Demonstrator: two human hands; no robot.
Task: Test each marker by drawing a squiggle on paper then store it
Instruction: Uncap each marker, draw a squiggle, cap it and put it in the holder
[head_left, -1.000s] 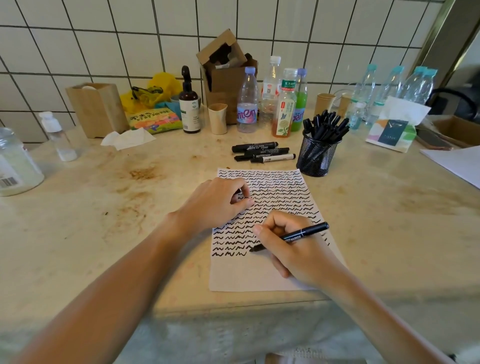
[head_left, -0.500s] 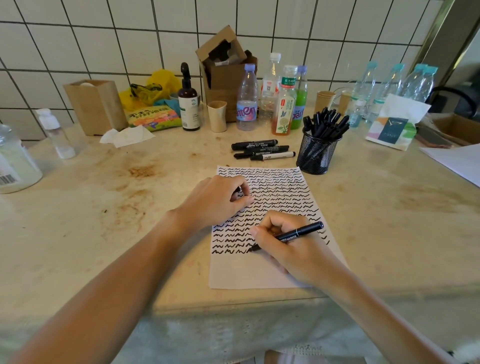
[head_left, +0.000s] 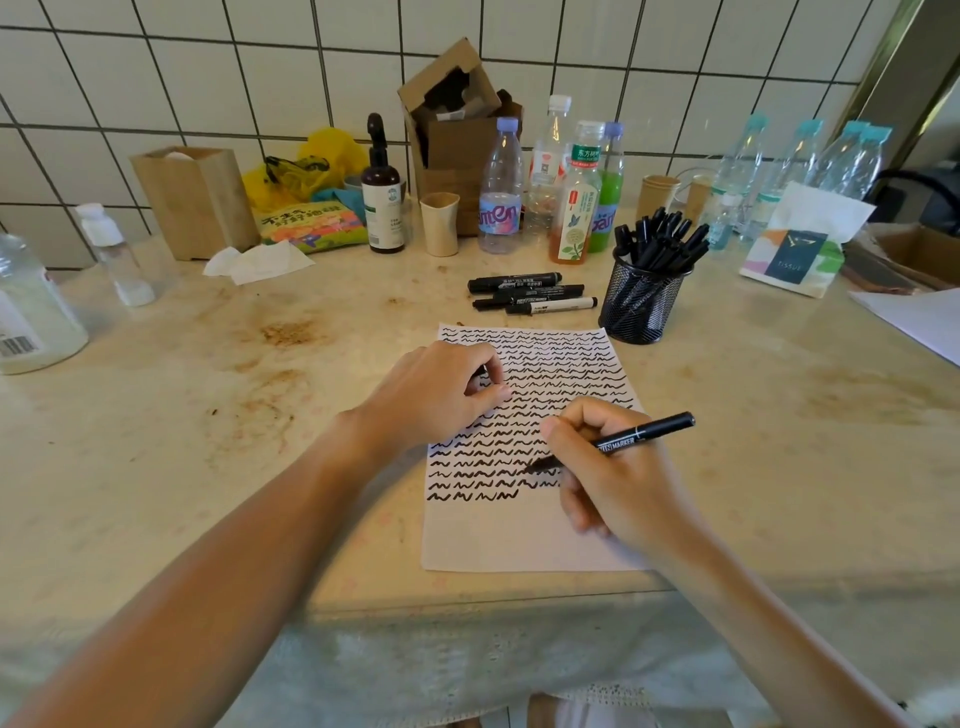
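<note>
1. Head view: slim black marker (head_left: 618, 441), pinched by right hand (head_left: 623, 483), tip on squiggle-covered white paper sheet (head_left: 524, 525).
2. Left hand (head_left: 436, 395), fingers curled, contents indiscernible, steadies sheet.
3. Risk: sheet slipping smears line.

Both forearms reach forward. The left hand (head_left: 436, 397) rests palm-down, fingers (head_left: 491, 397) loosely curled; the right hand (head_left: 618, 483) has its fingers curled in a writing grip.

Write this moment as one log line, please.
step: squiggle test | right hand: grips marker, tip on paper | left hand: rests on paper | cup: full of markers | loose markers: three
</note>
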